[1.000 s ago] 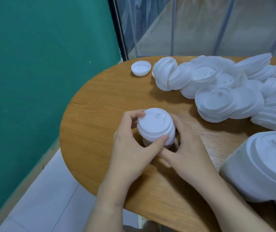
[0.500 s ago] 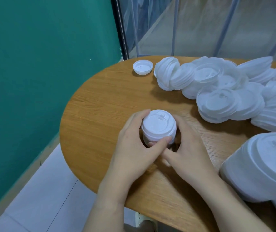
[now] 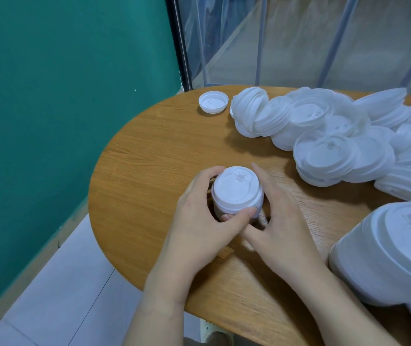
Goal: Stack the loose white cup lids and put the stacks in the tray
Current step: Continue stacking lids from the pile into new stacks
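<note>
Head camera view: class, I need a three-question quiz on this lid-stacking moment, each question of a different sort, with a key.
1. True or false: both hands grip the small stack of white plastic cup lids.
2. The lone upturned white lid lies: A) on the pile of loose white lids; B) apart, left of it; C) on the floor.
3. What does the stack stand on?

Key: 1 true; 2 B; 3 the rounded wooden table.

Left hand [image 3: 200, 218], right hand [image 3: 280, 221] — cupped, gripping.

Left hand [image 3: 199, 221] and right hand [image 3: 281, 221]: both bare, no rings, no watch. Forearms bare to frame edge, no sleeves visible. Nails short, unpainted.
</note>
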Demonstrator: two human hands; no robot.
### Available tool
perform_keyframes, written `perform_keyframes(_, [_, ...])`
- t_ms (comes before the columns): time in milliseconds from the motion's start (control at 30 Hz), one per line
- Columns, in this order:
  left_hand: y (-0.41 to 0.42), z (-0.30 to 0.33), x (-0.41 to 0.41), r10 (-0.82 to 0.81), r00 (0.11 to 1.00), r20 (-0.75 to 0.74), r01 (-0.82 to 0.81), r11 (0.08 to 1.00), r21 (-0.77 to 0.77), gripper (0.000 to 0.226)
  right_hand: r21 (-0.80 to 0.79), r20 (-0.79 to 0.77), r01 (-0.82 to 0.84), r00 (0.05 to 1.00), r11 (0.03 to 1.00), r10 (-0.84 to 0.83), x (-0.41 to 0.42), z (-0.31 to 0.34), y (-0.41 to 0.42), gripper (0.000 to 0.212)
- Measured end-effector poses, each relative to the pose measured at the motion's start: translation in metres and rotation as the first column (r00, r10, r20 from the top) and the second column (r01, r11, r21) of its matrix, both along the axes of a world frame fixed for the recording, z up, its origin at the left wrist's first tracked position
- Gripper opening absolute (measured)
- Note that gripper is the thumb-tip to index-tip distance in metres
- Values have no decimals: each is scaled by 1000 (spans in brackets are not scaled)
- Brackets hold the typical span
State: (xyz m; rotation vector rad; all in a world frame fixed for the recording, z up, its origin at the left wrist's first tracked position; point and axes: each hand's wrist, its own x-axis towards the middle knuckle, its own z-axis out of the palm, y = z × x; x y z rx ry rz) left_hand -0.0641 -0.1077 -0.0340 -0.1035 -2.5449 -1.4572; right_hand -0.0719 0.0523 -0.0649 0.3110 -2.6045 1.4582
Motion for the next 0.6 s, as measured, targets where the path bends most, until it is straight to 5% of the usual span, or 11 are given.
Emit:
perform_keyframes(333, [3, 3, 4, -27, 1000, 16, 27, 1000, -3, 63, -65, 52, 8, 999, 998, -5, 0, -1, -1, 102])
perform_keyframes(600, [3, 4, 3, -30, 999, 44, 28, 999, 32, 59, -22, 29, -14, 999, 1000, 15, -3, -1, -1, 85])
